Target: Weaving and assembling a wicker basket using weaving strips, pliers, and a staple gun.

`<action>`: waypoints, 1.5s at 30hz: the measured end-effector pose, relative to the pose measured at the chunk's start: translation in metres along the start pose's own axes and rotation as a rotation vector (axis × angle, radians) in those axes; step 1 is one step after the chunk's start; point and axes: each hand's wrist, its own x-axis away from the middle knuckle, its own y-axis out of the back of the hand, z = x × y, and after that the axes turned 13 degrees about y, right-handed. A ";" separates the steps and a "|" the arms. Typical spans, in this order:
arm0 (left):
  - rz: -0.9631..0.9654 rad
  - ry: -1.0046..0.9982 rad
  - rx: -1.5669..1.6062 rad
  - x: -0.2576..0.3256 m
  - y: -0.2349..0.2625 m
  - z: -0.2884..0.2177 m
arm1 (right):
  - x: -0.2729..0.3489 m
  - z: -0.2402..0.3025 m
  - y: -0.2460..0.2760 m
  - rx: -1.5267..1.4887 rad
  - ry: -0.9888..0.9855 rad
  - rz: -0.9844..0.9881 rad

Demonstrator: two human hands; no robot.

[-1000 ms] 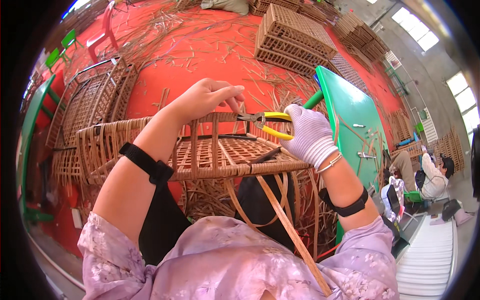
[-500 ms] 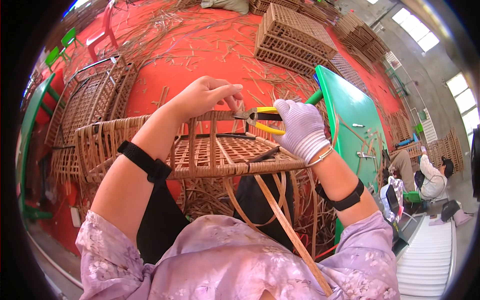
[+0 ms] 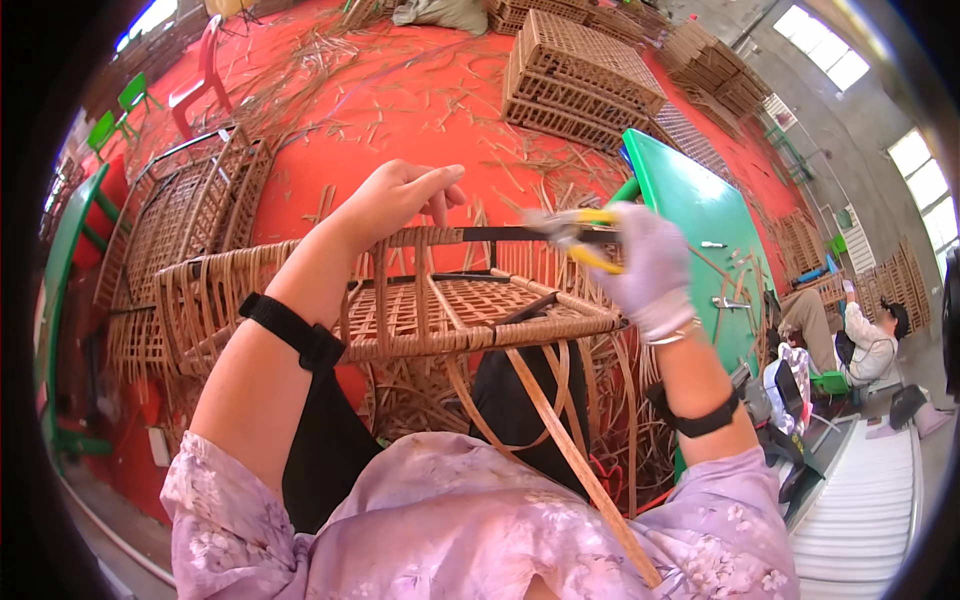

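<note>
A woven basket frame of brown rattan-like strips over dark bars lies across my lap. My left hand, bare, is above its upper rim, thumb and fingertips closed together; whatever they hold, if anything, I cannot make out. To the right of it, my right hand in a pale knitted glove is closed around yellow-handled cutting pliers. Motion smears both the glove and the pliers. A bare dark stretch of the rim lies between my left hand and the pliers. One long flat strip slants from the frame toward my body.
A green table with small tools stands close on my right. Finished woven crates are stacked beyond it. More woven frames lean at the left. Strip scraps litter the red floor. Another person sits far right.
My right hand has drawn the pliers away from my left fingers, to the right and slightly down. My left hand has shifted slightly left. The dark rim stretch now shows more fully.
</note>
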 end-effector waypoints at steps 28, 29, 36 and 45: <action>-0.076 0.032 -0.152 -0.001 0.003 0.004 | 0.012 0.026 0.028 -0.480 0.008 -0.136; -0.080 0.028 -0.146 0.000 0.003 0.003 | 0.000 0.046 0.022 -0.611 0.133 -0.090; -0.061 -0.025 -0.169 -0.003 0.001 0.000 | 0.003 0.125 -0.031 -0.478 0.363 0.380; -0.052 -0.024 -0.163 0.000 0.004 0.001 | 0.022 0.132 -0.044 -0.450 0.355 0.132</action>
